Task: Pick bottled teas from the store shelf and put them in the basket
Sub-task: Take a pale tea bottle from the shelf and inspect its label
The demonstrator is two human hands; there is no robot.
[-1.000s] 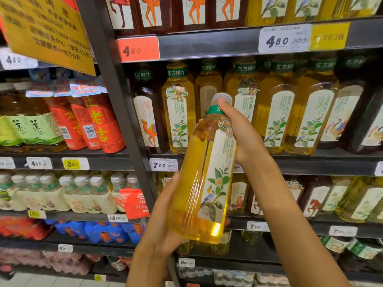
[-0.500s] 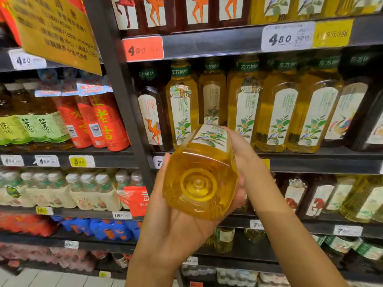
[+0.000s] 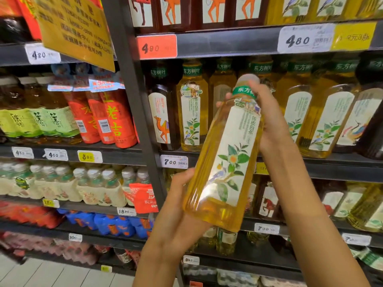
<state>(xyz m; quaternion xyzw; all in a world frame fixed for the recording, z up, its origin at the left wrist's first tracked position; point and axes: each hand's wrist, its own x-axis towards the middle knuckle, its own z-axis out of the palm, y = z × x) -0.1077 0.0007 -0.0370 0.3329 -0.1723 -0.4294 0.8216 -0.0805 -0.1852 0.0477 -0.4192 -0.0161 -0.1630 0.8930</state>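
Note:
I hold a tall bottle of golden tea with a white leaf-and-bird label and a green neck band, tilted with its cap up and to the right, in front of the shelves. My right hand grips its neck and shoulder. My left hand cups the base from the left and below, fingers curled round it. More bottles of the same tea stand in a row on the shelf behind. No basket is in view.
Dark shelf rails carry price tags. A dark camel-label tea stands left of the golden row. Red and green bottles fill the left bay, multipacks lie below. A yellow hanging sign juts out upper left. Pale floor tiles show at bottom left.
The bottle swung from upright to base-toward-me, then back to a tilted upright pose with the label facing me. Both hands stayed on it.

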